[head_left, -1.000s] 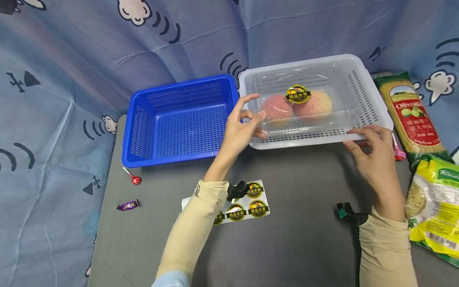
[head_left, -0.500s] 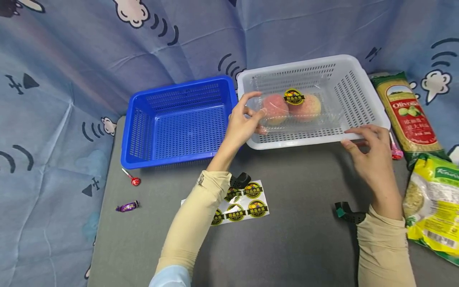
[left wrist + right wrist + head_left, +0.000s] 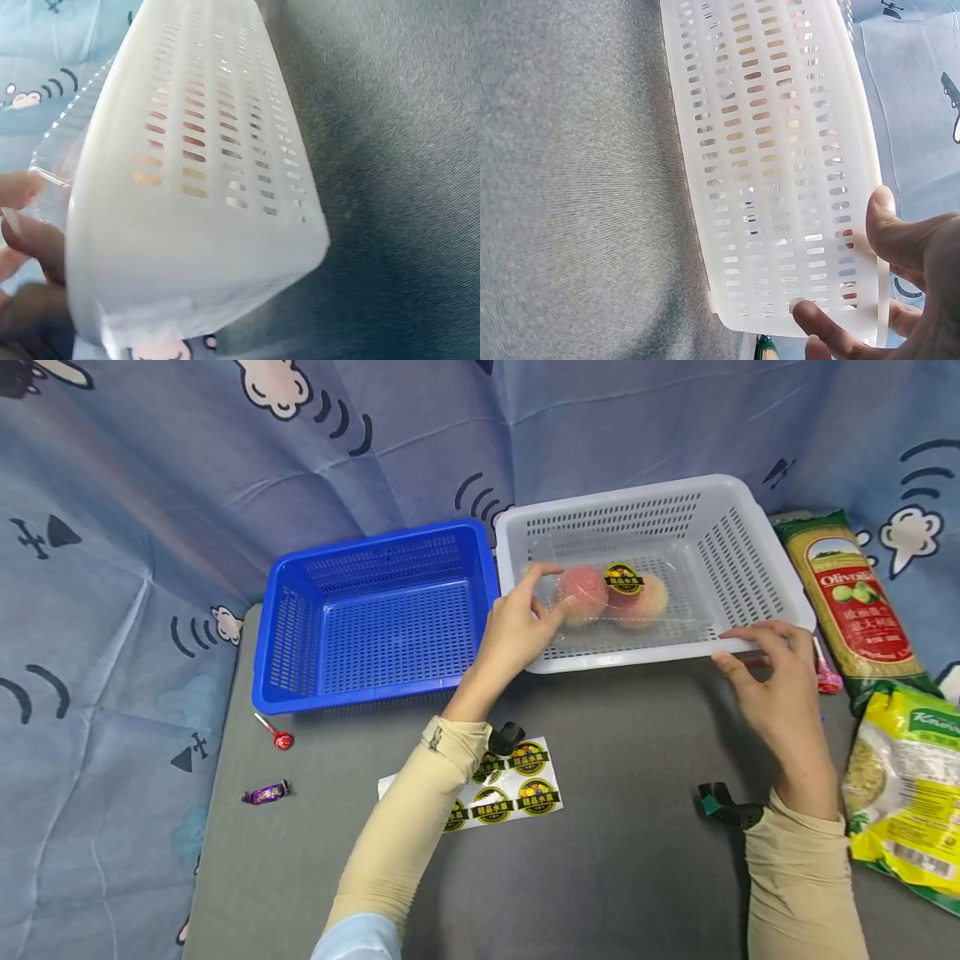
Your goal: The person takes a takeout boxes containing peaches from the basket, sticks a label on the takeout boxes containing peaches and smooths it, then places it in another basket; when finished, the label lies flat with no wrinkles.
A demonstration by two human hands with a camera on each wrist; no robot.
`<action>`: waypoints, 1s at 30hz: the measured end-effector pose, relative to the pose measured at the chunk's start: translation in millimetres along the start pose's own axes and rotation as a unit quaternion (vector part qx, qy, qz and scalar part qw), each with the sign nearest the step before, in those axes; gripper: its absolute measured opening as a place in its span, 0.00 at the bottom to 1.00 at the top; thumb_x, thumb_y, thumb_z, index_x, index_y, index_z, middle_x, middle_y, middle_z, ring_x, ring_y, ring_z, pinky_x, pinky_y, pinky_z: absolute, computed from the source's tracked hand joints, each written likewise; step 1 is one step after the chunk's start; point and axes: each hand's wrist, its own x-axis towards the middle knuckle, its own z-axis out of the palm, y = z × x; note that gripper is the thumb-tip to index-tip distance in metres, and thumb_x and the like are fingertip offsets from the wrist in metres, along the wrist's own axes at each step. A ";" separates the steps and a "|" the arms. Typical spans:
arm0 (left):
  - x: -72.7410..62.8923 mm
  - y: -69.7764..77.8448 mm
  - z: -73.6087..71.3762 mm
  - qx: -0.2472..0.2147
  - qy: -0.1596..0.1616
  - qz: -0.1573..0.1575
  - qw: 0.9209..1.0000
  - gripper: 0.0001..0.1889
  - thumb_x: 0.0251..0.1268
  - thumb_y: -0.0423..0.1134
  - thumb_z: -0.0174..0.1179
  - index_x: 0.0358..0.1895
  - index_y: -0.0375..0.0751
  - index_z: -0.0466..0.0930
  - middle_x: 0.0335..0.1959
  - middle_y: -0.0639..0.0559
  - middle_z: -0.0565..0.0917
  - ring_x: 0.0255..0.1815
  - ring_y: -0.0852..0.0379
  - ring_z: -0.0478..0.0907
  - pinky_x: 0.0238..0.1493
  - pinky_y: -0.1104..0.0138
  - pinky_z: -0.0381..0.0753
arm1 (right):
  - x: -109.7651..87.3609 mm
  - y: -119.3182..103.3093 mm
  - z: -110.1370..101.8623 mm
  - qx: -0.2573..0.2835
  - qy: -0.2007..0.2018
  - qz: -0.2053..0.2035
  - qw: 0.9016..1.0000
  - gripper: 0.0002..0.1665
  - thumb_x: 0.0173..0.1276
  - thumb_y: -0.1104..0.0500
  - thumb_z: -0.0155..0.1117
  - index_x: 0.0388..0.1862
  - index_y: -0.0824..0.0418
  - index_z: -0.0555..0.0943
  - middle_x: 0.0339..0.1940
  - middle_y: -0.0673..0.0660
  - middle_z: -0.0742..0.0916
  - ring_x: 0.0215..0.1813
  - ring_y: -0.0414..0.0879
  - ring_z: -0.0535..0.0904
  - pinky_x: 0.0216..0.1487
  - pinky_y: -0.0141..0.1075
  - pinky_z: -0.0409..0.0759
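My left hand (image 3: pixel 521 625) pinches the left end of a clear plastic fruit box (image 3: pixel 684 610), fingers on top and thumb at the near edge. Through its lid show two peaches (image 3: pixel 582 597), with a round black-and-gold sticker (image 3: pixel 624 578) on top. The box lies inside a white perforated basket (image 3: pixel 765 560), toward its left side; in the left wrist view a corner of the box (image 3: pixel 56 161) pokes above the rim. My right hand (image 3: pixel 783 685) grips the basket's front rim near the right corner, its fingertips on the rim and outer wall.
A blue basket (image 3: pixel 375 693) stands left of the white one. Nearer lie a sticker sheet (image 3: pixel 517 785), partly under my left forearm, a red lollipop (image 3: pixel 282 740) and a purple-wrapped candy (image 3: pixel 266 792). At right are a pasta bag (image 3: pixel 862 602), a yellow Knorr bag (image 3: pixel 911 785) and a pink lollipop (image 3: pixel 827 678).
The plastic box has gone down into the white basket, and my left hand has moved with it, lower and slightly right. My right hand stays at the rim.
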 end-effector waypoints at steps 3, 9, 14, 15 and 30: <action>-0.5 5.0 0.5 0.072 -0.012 0.000 0.997 0.27 0.79 0.55 0.62 0.76 0.62 0.70 0.21 0.57 0.80 0.21 0.58 0.77 0.23 0.65 0.73 | -0.4 0.3 0.0 0.003 0.000 -0.003 1.000 0.18 0.77 0.64 0.67 0.63 0.67 0.83 0.69 0.68 0.72 0.50 0.24 0.64 0.49 0.15 0.62; 1.7 6.9 -0.7 0.134 -0.017 -0.025 0.990 0.31 0.80 0.59 0.58 0.80 0.63 0.65 0.17 0.58 0.79 0.19 0.57 0.79 0.25 0.60 0.75 | -0.8 0.5 0.6 -0.001 -0.005 0.002 1.000 0.19 0.77 0.63 0.67 0.64 0.66 0.82 0.70 0.68 0.71 0.48 0.24 0.66 0.48 0.14 0.61; 4.9 5.5 -3.6 0.145 -0.012 -0.035 0.989 0.33 0.80 0.57 0.60 0.81 0.57 0.63 0.16 0.56 0.82 0.12 0.60 0.80 0.27 0.60 0.80 | 0.4 0.3 1.6 -0.001 -0.007 0.003 1.000 0.19 0.77 0.63 0.67 0.64 0.66 0.82 0.70 0.68 0.71 0.50 0.32 0.67 0.48 0.15 0.60; 5.5 5.6 -3.8 0.147 -0.013 -0.038 0.988 0.33 0.80 0.56 0.60 0.81 0.56 0.62 0.17 0.55 0.83 0.12 0.60 0.81 0.28 0.59 0.81 | 0.5 0.3 1.8 -0.002 -0.007 0.002 1.000 0.19 0.77 0.63 0.67 0.64 0.66 0.82 0.70 0.68 0.71 0.50 0.33 0.67 0.48 0.15 0.60; 1.5 11.1 -10.2 0.174 0.006 -0.029 0.984 0.30 0.80 0.51 0.60 0.79 0.57 0.64 0.41 0.48 0.90 0.32 0.47 0.87 0.28 0.56 0.81 | -0.6 3.2 2.1 0.004 -0.004 0.009 1.000 0.19 0.77 0.64 0.67 0.64 0.66 0.82 0.70 0.67 0.71 0.51 0.24 0.63 0.49 0.15 0.62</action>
